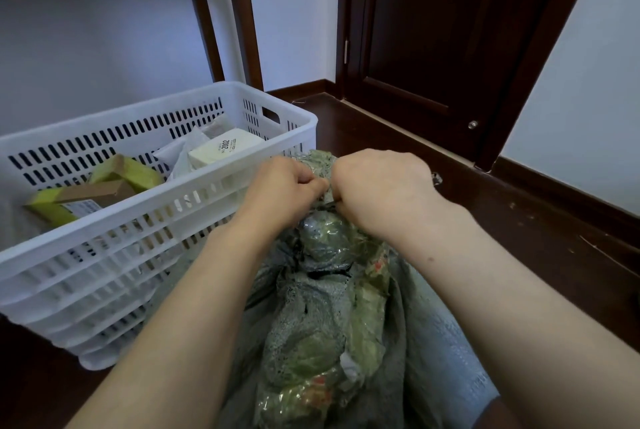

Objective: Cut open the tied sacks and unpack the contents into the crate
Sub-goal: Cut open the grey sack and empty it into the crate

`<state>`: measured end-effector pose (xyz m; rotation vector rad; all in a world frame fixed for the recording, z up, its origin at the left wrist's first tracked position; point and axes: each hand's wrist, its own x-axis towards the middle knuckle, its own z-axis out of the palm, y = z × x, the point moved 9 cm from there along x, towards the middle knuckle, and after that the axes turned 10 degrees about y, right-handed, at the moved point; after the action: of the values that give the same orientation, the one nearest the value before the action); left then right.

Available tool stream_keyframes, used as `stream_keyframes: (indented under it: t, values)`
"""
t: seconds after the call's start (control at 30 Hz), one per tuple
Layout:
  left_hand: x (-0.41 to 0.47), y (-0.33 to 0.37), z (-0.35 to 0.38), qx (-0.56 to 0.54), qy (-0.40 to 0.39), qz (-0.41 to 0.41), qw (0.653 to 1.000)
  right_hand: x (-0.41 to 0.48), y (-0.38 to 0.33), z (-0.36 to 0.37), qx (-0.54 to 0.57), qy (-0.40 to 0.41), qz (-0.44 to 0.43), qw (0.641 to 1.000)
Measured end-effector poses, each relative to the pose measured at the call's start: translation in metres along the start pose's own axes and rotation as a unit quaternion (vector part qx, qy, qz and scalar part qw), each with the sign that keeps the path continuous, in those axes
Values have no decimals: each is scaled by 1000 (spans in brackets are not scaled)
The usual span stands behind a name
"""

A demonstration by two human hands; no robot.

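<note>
Both hands work at the bunched neck of a grey-green woven sack (322,307) lying between the person's forearms on the dark wood floor (519,221). Left hand (280,186) has fingers curled, pinching the gathered sack material at the neck. Right hand (377,189) is fisted around the neck just beside it, knuckles up; a dark tie (327,205) shows at the neck between the two hands, cannot tell which fingers hold it. Sack top sticks up behind the hands, touching the crate wall. Green crinkly plastic packaging shows through the sack mesh. White slotted plastic crate (104,255) sits left of the sack, holding a white box printed "2002" (225,148), white pouches, and yellow-green cartons (128,170) with brown flaps. Dark wooden door (433,30) stands behind.
</note>
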<state>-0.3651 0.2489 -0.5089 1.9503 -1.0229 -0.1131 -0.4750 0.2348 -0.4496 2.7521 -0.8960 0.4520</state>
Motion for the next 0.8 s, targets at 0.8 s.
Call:
stream_keyframes:
  t: [0.8]
  values:
    - [-8, -9, -2, -75, -50, -38, 995, -5, 94, 27, 333, -106, 231, 908]
